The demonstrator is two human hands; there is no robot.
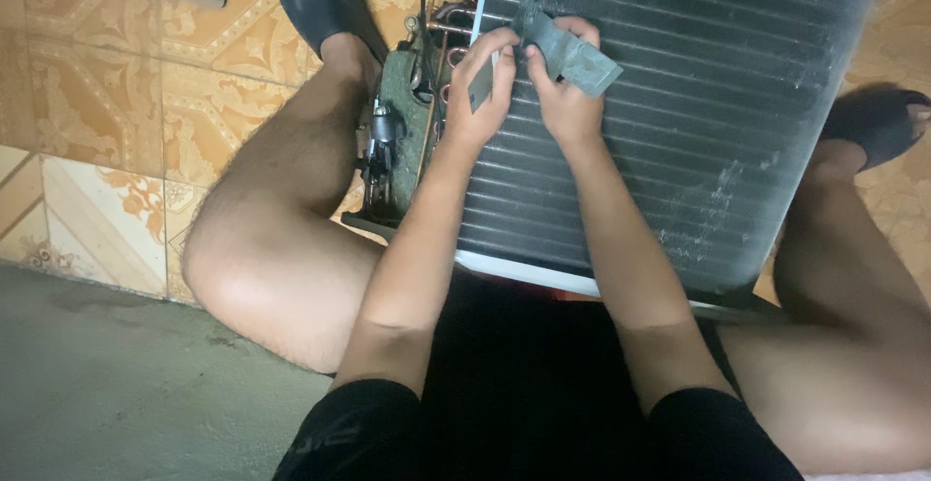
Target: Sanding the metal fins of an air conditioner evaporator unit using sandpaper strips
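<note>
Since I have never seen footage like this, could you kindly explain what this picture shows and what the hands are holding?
There is no machine doing the work: a camera worn on the person's head looks down at their own bare arms and legs as they sit on a patterned tile floor. Between the knees lies a finned coil unit, dusty grey, with copper tubes and a greenish end plate on its left side. The right hand holds a flat grey strip against the fins. The left hand pinches a smaller grey piece beside it. Dark sandals are on the feet.
</note>
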